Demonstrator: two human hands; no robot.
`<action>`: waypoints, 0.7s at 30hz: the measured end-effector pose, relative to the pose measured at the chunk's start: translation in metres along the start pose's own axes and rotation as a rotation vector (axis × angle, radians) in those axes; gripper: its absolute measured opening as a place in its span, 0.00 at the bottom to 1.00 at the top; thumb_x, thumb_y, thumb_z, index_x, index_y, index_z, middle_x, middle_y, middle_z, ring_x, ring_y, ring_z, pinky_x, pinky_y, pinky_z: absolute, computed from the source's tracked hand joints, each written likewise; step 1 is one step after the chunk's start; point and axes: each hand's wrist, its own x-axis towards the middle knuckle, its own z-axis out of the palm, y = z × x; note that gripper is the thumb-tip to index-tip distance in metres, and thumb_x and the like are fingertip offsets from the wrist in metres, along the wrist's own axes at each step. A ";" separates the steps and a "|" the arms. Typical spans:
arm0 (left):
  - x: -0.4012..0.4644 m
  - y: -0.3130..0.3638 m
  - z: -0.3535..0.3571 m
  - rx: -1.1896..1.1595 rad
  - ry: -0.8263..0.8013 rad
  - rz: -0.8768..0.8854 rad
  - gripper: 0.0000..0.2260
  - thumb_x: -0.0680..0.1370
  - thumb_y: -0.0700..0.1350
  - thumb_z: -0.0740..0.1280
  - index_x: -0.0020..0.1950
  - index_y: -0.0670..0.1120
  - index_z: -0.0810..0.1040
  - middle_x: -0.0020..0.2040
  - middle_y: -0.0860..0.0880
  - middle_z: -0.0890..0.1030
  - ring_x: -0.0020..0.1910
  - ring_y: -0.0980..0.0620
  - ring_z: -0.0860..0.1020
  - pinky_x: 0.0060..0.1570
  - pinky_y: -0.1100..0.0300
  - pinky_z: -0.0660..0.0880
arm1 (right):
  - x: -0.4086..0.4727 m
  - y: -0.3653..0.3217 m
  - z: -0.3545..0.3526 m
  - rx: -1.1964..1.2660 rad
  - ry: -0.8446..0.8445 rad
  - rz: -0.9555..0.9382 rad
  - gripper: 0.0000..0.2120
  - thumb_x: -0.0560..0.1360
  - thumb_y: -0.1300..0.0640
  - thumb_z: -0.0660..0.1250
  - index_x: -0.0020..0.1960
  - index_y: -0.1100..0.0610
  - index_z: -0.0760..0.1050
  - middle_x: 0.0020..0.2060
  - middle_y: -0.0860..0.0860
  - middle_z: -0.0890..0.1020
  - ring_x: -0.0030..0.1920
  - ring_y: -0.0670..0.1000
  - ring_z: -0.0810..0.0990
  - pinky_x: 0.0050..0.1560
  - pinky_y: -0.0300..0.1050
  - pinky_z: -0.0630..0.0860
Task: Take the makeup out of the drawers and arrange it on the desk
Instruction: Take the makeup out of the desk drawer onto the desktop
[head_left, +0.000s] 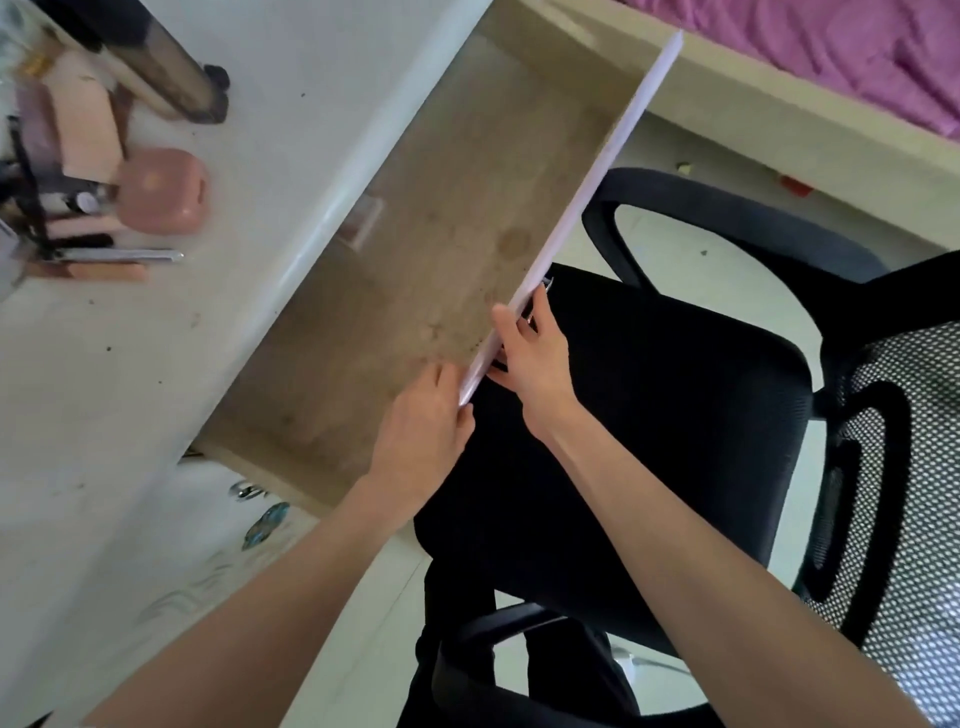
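Over the bare-bottomed open drawer (441, 208), both hands (426, 415) (535, 348) grip its front panel (587, 187).

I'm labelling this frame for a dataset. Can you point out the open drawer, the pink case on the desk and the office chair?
open drawer (441, 234), head view, on its bare wooden bottom.
pink case (162, 189), head view, middle of its lid.
office chair (649, 441), head view, on the black seat cushion.

pink case (162, 191), black chair (649, 415), purple bedding (831, 47)
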 end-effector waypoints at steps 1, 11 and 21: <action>0.001 0.000 0.004 0.006 -0.013 0.006 0.09 0.75 0.42 0.65 0.54 0.41 0.73 0.46 0.45 0.75 0.37 0.48 0.72 0.36 0.62 0.60 | 0.003 0.002 -0.002 0.009 0.007 0.022 0.31 0.78 0.54 0.63 0.76 0.46 0.52 0.56 0.61 0.78 0.55 0.57 0.79 0.57 0.55 0.77; 0.049 -0.050 0.024 -0.083 0.024 -0.064 0.19 0.78 0.39 0.59 0.68 0.39 0.67 0.64 0.39 0.71 0.62 0.41 0.70 0.61 0.53 0.65 | 0.029 0.018 -0.016 0.067 0.011 0.115 0.22 0.77 0.57 0.64 0.70 0.48 0.65 0.48 0.52 0.82 0.46 0.49 0.82 0.40 0.41 0.81; 0.140 -0.082 0.053 0.321 -0.156 -0.066 0.30 0.78 0.45 0.56 0.76 0.42 0.46 0.76 0.43 0.43 0.75 0.42 0.44 0.71 0.44 0.47 | 0.039 0.023 -0.020 0.033 -0.030 0.095 0.12 0.78 0.58 0.62 0.62 0.51 0.72 0.42 0.53 0.82 0.47 0.53 0.83 0.42 0.45 0.82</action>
